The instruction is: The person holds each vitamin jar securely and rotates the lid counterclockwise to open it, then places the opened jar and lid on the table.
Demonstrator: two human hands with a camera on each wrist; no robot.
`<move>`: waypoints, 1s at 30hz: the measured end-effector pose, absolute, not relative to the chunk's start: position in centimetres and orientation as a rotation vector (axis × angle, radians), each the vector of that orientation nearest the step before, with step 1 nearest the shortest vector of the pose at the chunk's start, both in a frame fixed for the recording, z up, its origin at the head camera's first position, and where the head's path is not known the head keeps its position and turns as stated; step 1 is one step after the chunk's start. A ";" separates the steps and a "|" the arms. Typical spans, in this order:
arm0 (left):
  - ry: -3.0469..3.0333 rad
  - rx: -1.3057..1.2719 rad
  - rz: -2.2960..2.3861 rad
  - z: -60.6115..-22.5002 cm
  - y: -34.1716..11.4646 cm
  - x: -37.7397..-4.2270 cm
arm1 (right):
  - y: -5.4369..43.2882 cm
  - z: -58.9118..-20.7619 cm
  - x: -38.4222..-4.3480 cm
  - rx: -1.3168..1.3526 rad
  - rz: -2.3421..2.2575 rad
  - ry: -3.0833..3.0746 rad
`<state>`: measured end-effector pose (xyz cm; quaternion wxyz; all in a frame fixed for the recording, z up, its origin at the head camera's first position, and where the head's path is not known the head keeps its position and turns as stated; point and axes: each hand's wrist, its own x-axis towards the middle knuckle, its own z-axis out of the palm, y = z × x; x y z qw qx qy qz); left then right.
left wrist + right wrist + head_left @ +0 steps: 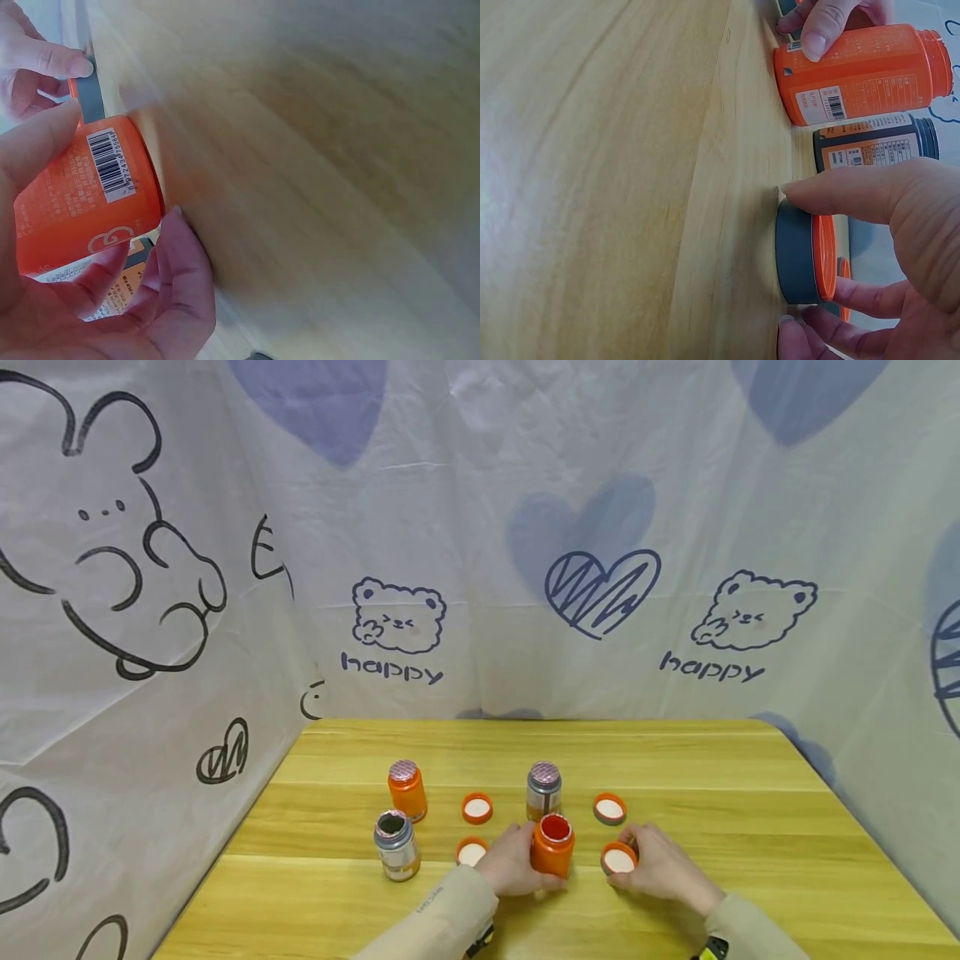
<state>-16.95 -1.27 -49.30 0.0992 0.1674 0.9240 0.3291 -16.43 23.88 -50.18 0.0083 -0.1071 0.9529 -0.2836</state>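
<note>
My left hand [512, 862] grips an upright, uncapped orange bottle [552, 853] low on its side. In the left wrist view the barcode on the bottle [82, 199] shows between thumb and fingers. My right hand [663, 867] pinches a round lid [619, 860] by its edges, thumb on one side and fingers on the other. That lid lies inside up, its white liner facing the ceiling; the right wrist view shows its dark grey wall [795, 255] and orange inner rim. Just behind the orange bottle stands a grey bottle [543, 793] with a foil-covered mouth.
An orange bottle [407, 793] with foil on top and an open grey bottle [395, 852] stand at left. Upturned lids lie at centre [477, 808], beside my left hand [471, 852] and at right [609, 809]. A printed cloth [480, 527] hangs behind the wooden table [675, 760].
</note>
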 end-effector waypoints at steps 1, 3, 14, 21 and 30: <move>2.734 0.494 0.970 -49.3 -1.3 -16.9 | 23.8 -50.2 -16.5 -0.325 -0.883 2.977; 2.732 0.497 0.968 -49.3 -1.4 -17.0 | 23.8 -50.1 -16.5 -0.312 -0.890 2.967; 2.594 0.530 0.920 -44.7 -4.1 -17.3 | 24.6 -47.3 -16.9 -0.371 -1.013 2.826; 2.773 0.640 1.089 -39.1 -7.3 -19.2 | 25.5 -43.3 -18.0 -0.467 -1.001 2.979; 3.163 0.622 1.105 -34.8 -13.0 -21.9 | 26.9 -38.8 -20.0 -0.516 -0.852 3.302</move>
